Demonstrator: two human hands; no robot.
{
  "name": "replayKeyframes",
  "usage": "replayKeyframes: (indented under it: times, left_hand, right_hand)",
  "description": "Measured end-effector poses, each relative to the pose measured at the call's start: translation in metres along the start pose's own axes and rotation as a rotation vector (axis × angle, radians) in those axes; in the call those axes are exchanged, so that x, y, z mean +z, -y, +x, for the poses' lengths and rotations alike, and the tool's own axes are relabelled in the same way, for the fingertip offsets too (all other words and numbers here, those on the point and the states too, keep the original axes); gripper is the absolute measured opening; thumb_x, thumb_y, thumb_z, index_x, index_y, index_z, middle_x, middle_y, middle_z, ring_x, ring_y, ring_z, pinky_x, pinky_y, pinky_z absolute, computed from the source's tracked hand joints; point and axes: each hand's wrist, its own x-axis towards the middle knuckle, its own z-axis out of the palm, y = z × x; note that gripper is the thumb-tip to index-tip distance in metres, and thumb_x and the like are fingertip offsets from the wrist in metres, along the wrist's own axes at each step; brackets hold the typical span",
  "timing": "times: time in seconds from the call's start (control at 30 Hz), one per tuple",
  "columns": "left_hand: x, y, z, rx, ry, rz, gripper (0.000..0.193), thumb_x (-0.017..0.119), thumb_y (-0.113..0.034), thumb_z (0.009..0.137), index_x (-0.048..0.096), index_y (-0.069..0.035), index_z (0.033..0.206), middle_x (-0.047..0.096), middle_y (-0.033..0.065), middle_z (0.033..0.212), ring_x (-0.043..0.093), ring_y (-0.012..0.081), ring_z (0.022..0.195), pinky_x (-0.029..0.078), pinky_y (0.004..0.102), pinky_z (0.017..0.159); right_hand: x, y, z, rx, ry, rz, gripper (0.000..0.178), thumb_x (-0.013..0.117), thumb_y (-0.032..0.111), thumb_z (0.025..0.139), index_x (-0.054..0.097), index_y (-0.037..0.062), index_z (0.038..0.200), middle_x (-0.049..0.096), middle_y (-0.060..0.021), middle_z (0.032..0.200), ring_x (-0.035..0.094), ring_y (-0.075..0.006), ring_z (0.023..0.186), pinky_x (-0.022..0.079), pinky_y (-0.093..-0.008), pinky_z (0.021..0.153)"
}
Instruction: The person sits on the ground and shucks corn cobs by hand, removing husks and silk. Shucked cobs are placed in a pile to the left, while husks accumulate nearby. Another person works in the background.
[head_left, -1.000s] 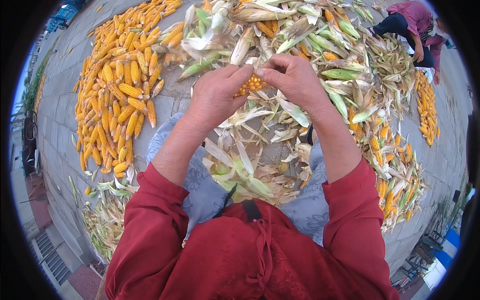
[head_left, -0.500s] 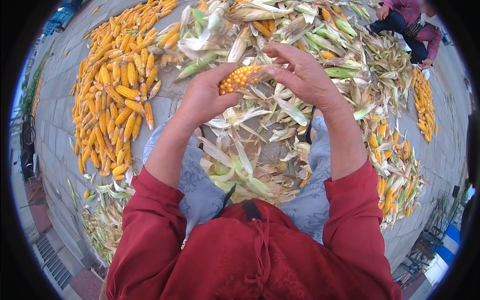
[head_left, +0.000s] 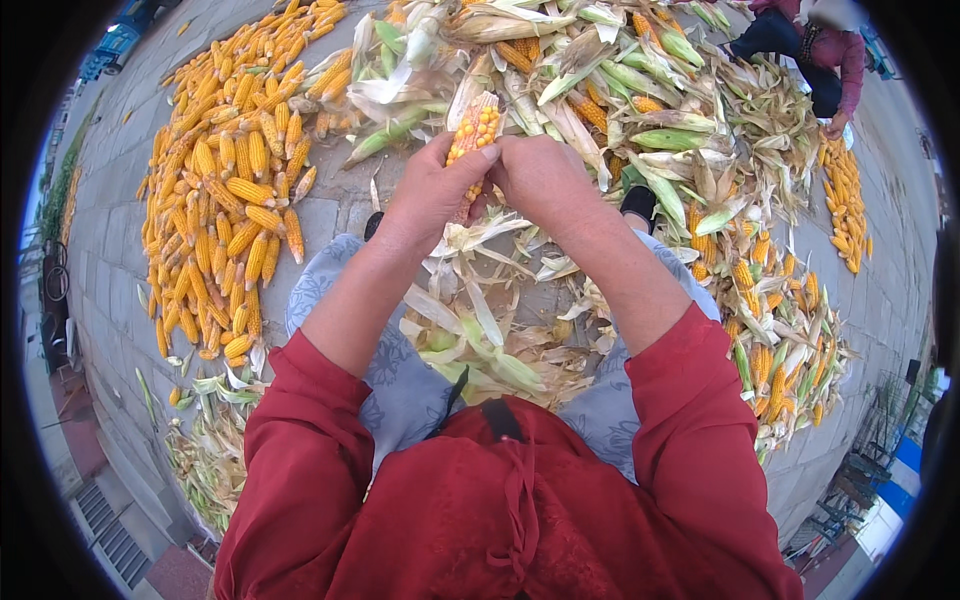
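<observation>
My left hand (head_left: 432, 188) is closed around an ear of corn (head_left: 474, 128), its thumb lying across the kernels. The ear stands tilted with its upper end pointing away from me; its kernels are yellow and patchy, with thin pale husk along the edges. Pressed against the ear's right side is my right hand (head_left: 545, 178), fingers curled in; whatever they pinch is hidden behind the knuckles. Stripped husks (head_left: 490, 345) lie on the ground between my feet, below both hands.
A large heap of bare corn ears (head_left: 235, 190) spreads at the left. Ahead lies a pile of unhusked corn (head_left: 660, 110), running down the right side among loose husks. Another person (head_left: 815, 50) crouches at the far right, near a smaller row of bare ears (head_left: 845, 205).
The ear has turned from lying sideways to pointing away from me. My right hand has come in from the ear's end to its side, fingers now curled.
</observation>
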Motion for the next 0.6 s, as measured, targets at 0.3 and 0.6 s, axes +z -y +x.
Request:
replayKeyframes:
  times: [0.3, 0.6]
  left_hand:
    - [-0.182, -0.040, 0.046, 0.491, -0.637, -0.445, 0.044, 0.052, -0.039, 0.096, 0.042, 0.001, 0.112, 0.055, 0.0176, 0.102, 0.058, 0.0249, 0.089, 0.050, 0.0346, 0.075]
    - [-0.070, 0.060, 0.139, -0.002, -0.396, -0.026, 0.050, 0.066, -0.027, 0.087, 0.046, 0.002, 0.123, 0.057, 0.0114, 0.101, 0.060, 0.0207, 0.085, 0.047, 0.0318, 0.070]
  right_hand:
    - [0.005, 0.003, -0.047, -0.301, 0.429, 0.095, 0.035, 0.064, 0.012, 0.078, 0.054, 0.0029, 0.110, 0.065, -0.0177, 0.084, 0.065, -0.0353, 0.083, 0.052, -0.0454, 0.072]
    - [-0.014, -0.013, -0.081, -0.293, 0.367, 0.229, 0.040, 0.068, 0.013, 0.074, 0.050, -0.0005, 0.107, 0.061, -0.0163, 0.087, 0.064, -0.0344, 0.085, 0.052, -0.0444, 0.070]
